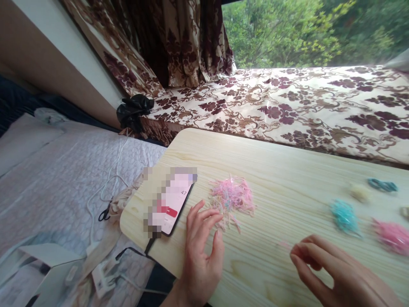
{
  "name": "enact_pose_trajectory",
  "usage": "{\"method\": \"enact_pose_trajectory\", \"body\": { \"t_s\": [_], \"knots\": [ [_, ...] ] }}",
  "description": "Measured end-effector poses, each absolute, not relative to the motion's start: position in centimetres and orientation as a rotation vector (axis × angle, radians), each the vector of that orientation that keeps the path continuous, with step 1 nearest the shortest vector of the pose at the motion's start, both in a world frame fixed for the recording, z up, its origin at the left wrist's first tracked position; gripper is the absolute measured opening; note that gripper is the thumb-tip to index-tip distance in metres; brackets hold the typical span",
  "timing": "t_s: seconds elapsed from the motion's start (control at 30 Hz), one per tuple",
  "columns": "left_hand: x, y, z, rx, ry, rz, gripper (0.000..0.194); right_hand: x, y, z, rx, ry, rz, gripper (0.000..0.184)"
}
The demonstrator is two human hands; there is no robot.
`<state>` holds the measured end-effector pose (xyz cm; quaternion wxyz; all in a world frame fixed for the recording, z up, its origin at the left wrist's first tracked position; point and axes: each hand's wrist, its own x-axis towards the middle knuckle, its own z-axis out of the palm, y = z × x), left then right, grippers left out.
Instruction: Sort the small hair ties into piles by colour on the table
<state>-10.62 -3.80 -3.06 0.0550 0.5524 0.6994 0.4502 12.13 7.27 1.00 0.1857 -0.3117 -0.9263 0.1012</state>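
Head view shows the left hand, fingers apart, at the edge of the mid-frame mixed strand pile, seemingly what is left, then, lower right, the right hand, curled, pinch impossible to tell, near a turquoise bundle and pink bundle, apparently done.

Daylit window above a floral-covered ledge, matching curtains, pale bed, wood-grained table.
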Motion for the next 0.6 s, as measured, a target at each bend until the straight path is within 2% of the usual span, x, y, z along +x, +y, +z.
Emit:
{"method": "enact_pose_trajectory", "body": {
  "t_s": [0.23, 0.5, 0.6],
  "knots": [
    [-10.6, -3.9, -3.1, 1.671, 2.135, 1.364, 0.033, 11.7, 7.5, 1.4, -0.934, -2.556, 0.326, 0.033],
    [-10.7, -3.7, -3.1, 1.686, 2.125, 1.382, 0.034, 13.6, 7.8, 0.3, -1.064, -2.606, 0.611, 0.023],
    [-10.6, -3.7, -3.1, 1.691, 2.117, 1.386, 0.034, 13.7, 8.0, 0.4, -1.111, -2.550, 0.675, 0.024]
  ]
}}
